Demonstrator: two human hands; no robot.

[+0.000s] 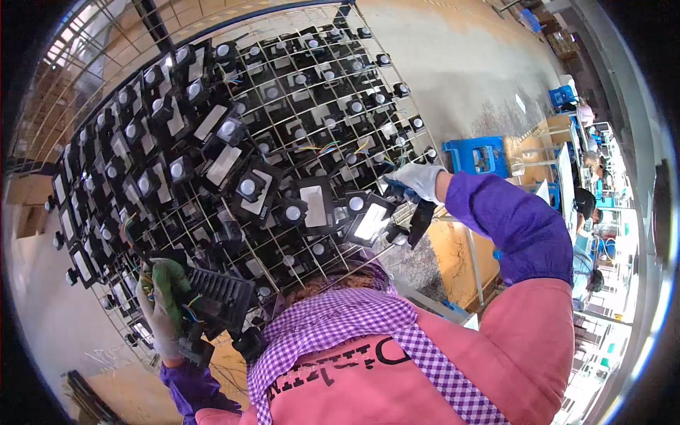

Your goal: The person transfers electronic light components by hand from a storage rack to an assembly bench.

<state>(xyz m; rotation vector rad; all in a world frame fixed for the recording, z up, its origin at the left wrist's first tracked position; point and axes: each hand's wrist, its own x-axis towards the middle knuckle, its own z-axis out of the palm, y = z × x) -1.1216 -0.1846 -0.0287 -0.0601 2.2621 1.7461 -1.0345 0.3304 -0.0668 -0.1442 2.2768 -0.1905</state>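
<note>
A wire cage (397, 64) is heaped with several black floodlights (312, 205), each with a pale panel and a white round sensor dome. My left hand (164, 290), in a white and green glove, is closed around a black floodlight (223, 297) with a finned back and coloured wires, at the cage's near left side. My right hand (418, 180), in a white glove with blue at the fingers, grips another black floodlight (421, 223) at the right edge of the heap. Its fingertips are partly hidden.
A blue plastic stool (476, 156) stands on the floor to the right of the cage. Cardboard boxes (32, 202) are at the far left. Along the right side, people sit at a row of workbenches (613, 234). A dark object (88, 397) lies on the floor at lower left.
</note>
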